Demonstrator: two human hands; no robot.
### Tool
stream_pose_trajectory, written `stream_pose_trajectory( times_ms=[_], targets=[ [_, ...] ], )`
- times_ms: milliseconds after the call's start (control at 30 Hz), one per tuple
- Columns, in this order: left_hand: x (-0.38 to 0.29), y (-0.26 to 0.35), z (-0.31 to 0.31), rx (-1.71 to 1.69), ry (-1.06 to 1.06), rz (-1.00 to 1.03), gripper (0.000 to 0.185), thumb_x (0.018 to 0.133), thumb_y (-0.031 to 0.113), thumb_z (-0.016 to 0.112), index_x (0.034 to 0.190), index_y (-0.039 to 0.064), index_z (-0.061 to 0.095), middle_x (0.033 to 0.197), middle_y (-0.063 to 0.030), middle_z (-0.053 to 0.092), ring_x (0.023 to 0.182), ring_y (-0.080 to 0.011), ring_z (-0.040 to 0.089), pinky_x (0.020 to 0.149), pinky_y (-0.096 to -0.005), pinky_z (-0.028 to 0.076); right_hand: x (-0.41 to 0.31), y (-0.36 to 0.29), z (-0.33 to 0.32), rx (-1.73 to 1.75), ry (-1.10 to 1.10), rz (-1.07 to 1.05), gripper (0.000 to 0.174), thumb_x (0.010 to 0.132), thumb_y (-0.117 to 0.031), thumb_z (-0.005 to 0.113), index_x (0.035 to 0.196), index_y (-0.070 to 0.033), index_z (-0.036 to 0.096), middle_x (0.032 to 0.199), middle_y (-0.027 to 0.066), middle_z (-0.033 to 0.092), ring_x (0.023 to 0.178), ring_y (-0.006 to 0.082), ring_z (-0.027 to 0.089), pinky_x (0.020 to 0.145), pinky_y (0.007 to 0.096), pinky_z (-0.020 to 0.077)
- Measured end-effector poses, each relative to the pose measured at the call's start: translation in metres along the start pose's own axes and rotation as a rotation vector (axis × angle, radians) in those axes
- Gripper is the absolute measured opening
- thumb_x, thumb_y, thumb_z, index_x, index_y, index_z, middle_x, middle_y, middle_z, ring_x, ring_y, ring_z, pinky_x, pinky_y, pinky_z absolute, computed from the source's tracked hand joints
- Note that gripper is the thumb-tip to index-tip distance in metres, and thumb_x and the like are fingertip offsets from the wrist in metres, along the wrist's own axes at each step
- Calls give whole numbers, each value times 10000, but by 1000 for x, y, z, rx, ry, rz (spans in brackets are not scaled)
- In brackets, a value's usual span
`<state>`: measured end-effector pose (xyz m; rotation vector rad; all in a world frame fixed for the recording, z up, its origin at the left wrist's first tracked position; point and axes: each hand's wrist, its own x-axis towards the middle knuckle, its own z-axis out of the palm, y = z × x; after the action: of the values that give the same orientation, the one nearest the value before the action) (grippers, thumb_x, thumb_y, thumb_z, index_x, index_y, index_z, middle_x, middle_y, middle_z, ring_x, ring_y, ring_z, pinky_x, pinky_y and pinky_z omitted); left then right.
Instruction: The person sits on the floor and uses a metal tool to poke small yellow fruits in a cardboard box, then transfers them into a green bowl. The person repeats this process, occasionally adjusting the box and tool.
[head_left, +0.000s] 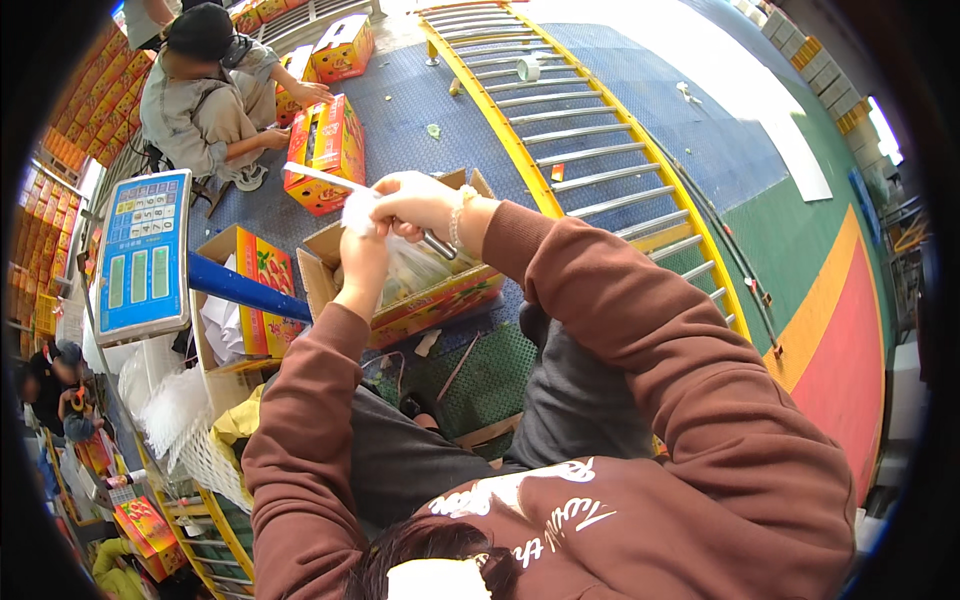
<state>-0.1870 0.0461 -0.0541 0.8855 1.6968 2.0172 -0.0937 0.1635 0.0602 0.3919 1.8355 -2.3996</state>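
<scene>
My left hand (364, 259) is closed around the gathered neck of a clear plastic bag (412, 270), which lies with pale produce inside an open cardboard box (442, 304). Just above it, my right hand (416, 202) pinches at the bunched plastic and a white strip (319, 177) that sticks out to the left. A metal rod-like tool (439, 244) shows under the right palm; what it is cannot be told. The bag's contents are partly hidden by the plastic and my hands.
A blue scale display (142, 255) on a blue post (247, 289) stands left, beside a carton with white paper (223, 322). A co-worker (202, 105) crouches by a red-yellow carton (341, 150). A yellow-framed roller conveyor (592, 135) runs ahead and right. White foam netting (176, 412) lies left.
</scene>
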Motion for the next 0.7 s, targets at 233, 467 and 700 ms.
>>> stream_pose_trajectory(
  times_ms=[233,467,700],
  targets=[
    [-7,60,21,-102,216,-190,191,964,123,507,1093,-18,519,872,-63,592,691,-118,581,579,-248,468,15,33,-7,-375,-27,135,168,766,-139,677,854,-17,602,658,75,625,426,106,481,363,274,387],
    [6,82,-20,-143,92,54,230,932,135,534,1114,-4,521,1012,-128,639,940,-188,623,822,-283,500,32,62,14,249,143,177,159,886,-152,576,757,-67,536,574,16,472,416,100,369,376,251,281],
    [-3,47,-68,67,-222,-1213,523,980,512,331,901,31,521,823,-148,620,673,-275,638,618,-352,536,20,38,19,316,201,128,156,887,-144,569,766,-51,538,581,25,488,417,102,366,392,253,292]
  ],
)
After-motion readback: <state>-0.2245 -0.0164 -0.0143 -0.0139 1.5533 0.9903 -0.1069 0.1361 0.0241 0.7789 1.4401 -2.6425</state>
